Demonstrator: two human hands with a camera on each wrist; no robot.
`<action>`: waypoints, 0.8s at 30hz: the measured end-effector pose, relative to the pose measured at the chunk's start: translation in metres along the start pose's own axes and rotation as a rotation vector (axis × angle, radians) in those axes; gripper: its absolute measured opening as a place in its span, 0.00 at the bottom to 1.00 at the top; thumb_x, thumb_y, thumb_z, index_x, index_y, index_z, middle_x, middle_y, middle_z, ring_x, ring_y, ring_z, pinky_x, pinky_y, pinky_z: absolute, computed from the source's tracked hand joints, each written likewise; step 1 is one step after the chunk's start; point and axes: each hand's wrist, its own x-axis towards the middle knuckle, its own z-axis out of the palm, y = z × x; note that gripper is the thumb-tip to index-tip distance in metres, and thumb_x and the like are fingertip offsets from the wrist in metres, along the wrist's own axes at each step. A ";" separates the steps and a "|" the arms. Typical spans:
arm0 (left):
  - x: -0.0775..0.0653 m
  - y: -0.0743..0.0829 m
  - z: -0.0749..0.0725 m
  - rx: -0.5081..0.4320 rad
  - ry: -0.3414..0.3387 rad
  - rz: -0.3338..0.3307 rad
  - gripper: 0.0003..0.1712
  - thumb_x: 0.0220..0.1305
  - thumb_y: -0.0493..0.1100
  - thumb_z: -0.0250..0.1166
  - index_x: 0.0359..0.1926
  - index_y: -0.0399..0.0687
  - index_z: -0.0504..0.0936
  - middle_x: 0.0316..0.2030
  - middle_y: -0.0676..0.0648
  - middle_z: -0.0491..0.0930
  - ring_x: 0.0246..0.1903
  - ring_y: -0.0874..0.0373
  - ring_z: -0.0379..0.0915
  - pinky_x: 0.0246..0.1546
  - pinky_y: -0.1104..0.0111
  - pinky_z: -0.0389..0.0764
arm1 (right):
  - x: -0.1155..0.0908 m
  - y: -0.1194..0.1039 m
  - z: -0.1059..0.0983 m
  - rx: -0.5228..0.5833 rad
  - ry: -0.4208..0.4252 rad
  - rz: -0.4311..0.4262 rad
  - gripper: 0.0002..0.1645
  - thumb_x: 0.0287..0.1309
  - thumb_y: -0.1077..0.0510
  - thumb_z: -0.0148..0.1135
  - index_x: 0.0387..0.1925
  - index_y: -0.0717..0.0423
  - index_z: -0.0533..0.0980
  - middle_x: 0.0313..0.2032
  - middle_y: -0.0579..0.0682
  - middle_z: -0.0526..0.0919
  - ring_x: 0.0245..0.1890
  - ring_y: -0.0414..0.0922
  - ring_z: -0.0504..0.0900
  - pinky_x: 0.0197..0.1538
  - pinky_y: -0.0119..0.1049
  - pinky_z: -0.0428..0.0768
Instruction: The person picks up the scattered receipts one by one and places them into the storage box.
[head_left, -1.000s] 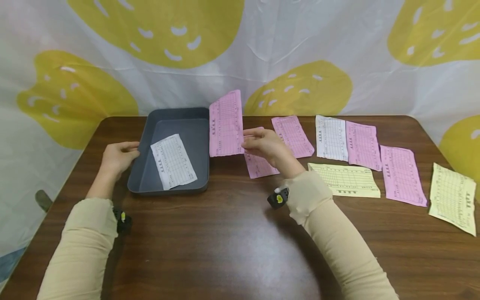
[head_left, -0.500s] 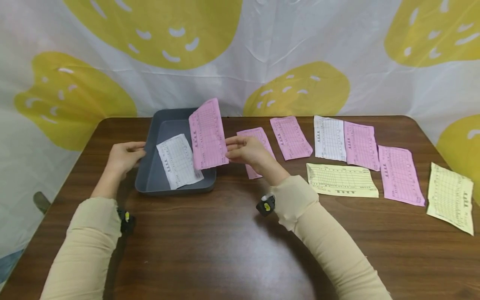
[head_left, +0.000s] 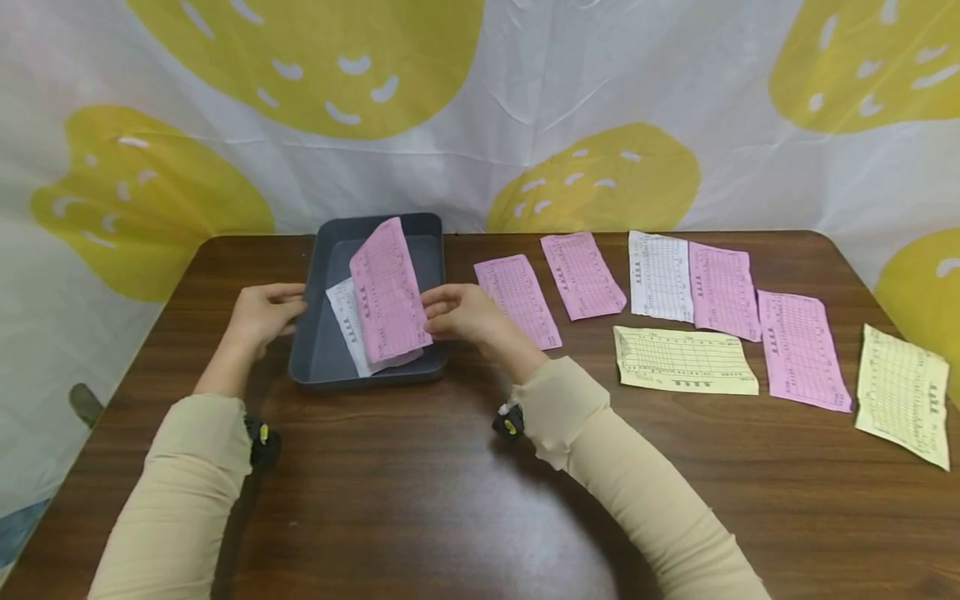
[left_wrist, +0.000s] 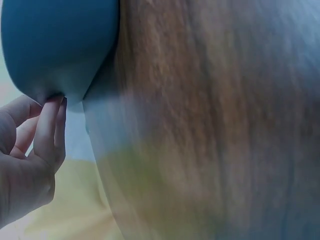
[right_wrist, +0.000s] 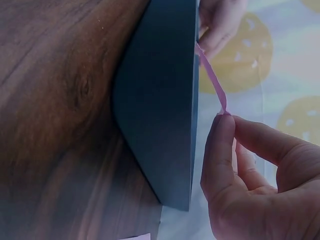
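A dark grey tray point(head_left: 315, 337) stands at the back left of the table. My left hand point(head_left: 258, 323) grips its left rim; in the left wrist view the fingers point(left_wrist: 46, 130) lie against the tray's wall. Over the tray, my right hand point(head_left: 468, 321) pinches the right edge of a pink printed slip point(head_left: 386, 292), which is tilted up. In the right wrist view, thumb and fingertips meet on the pink slip point(right_wrist: 215, 82) just above the tray's rim. Inside the tray lies a white printed slip point(head_left: 345, 321), partly hidden by the pink one.
Right of the tray lie pink slips point(head_left: 519, 300), a white slip point(head_left: 660, 277) touching another pink slip point(head_left: 723, 292), and two yellow slips, one sideways point(head_left: 686, 360) and one at the far right point(head_left: 903, 396). A patterned curtain point(head_left: 480, 117) hangs behind the wooden table point(head_left: 390, 492).
My right hand has moved left, bringing the pink slip from beside the tray to above the white slip. The tray has slid slightly right along with my left hand.
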 end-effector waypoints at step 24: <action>-0.001 0.012 0.010 -0.050 -0.122 -0.014 0.28 0.70 0.36 0.53 0.68 0.36 0.63 0.62 0.33 0.69 0.29 0.82 0.69 0.34 0.84 0.80 | 0.000 0.004 0.010 -0.203 0.016 -0.018 0.24 0.53 0.76 0.58 0.54 0.70 0.74 0.41 0.64 0.82 0.29 0.39 0.77 0.43 0.35 0.86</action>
